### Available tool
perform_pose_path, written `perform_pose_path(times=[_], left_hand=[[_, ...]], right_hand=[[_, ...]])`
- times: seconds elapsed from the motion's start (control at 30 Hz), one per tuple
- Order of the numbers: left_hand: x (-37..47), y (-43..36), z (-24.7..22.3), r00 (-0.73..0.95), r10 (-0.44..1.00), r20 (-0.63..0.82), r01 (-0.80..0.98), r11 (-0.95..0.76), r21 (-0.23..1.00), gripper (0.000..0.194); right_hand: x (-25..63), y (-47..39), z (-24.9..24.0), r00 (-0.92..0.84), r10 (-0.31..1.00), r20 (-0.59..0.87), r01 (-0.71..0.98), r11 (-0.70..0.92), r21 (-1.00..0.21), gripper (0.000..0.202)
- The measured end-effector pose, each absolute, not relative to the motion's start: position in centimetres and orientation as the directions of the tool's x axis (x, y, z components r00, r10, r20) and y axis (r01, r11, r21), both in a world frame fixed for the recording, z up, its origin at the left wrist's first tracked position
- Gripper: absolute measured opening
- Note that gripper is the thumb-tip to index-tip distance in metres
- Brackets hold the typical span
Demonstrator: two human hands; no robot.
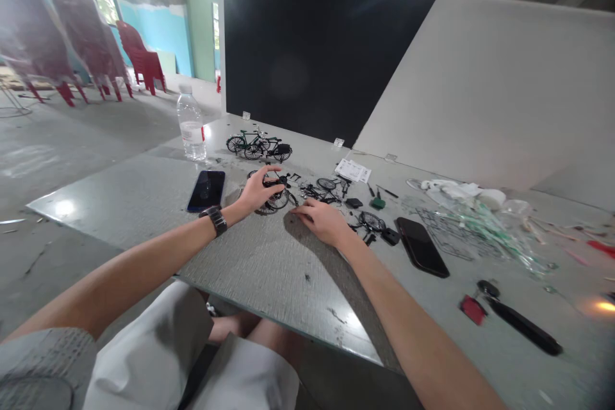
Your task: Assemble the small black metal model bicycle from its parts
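Note:
A small black model bicycle point(277, 200) stands on the grey table in front of me. My left hand point(258, 192) is curled around its upper part from the left, thumb and forefinger on either side of it. Close to the bike's right wheel, my right hand point(321, 219) rests low over the table with its fingertips pinched together; what they hold is too small to make out. Loose black bicycle parts point(319, 192) lie just beyond the right hand. Two finished-looking model bicycles, one with a green frame point(247, 142), stand farther back.
A water bottle point(192, 131) and a phone point(206, 191) are on the left. To the right lie a loose wheel point(372, 222), a second phone point(421, 246), a parts sprue point(446, 234), plastic bags point(504, 237) and a black-handled tool point(523, 327). An instruction sheet point(353, 170) lies near the back panel point(317, 45).

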State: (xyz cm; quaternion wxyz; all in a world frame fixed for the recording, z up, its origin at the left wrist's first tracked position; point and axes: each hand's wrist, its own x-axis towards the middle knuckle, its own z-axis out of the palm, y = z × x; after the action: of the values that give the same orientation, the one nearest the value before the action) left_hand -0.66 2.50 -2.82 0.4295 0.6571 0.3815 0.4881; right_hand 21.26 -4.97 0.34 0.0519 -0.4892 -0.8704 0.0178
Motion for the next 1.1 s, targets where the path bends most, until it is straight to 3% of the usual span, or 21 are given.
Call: perform_pose_path(times=[0.67, 0.97, 1.1], left_hand=[[-0.5, 2.1, -2.3, 0.220, 0.920, 0.323, 0.093, -0.350, 0.932, 0.051], [-0.5, 1.6, -1.8, 0.223, 0.923, 0.313, 0.102, -0.341, 0.934, 0.049], [-0.4, 1.6, -2.0, 0.223, 0.907, 0.358, 0.095, -0.386, 0.918, 0.046]], right_hand=[[21.2, -4.8, 0.1, -0.484, 0.870, 0.092, 0.871, 0.489, -0.037, 0.034], [21.1, -4.7, -0.1, -0.448, 0.886, 0.120, 0.887, 0.457, -0.069, 0.031], [20.9, -4.8, -0.4, -0.412, 0.890, 0.193, 0.882, 0.443, -0.159, 0.032]])
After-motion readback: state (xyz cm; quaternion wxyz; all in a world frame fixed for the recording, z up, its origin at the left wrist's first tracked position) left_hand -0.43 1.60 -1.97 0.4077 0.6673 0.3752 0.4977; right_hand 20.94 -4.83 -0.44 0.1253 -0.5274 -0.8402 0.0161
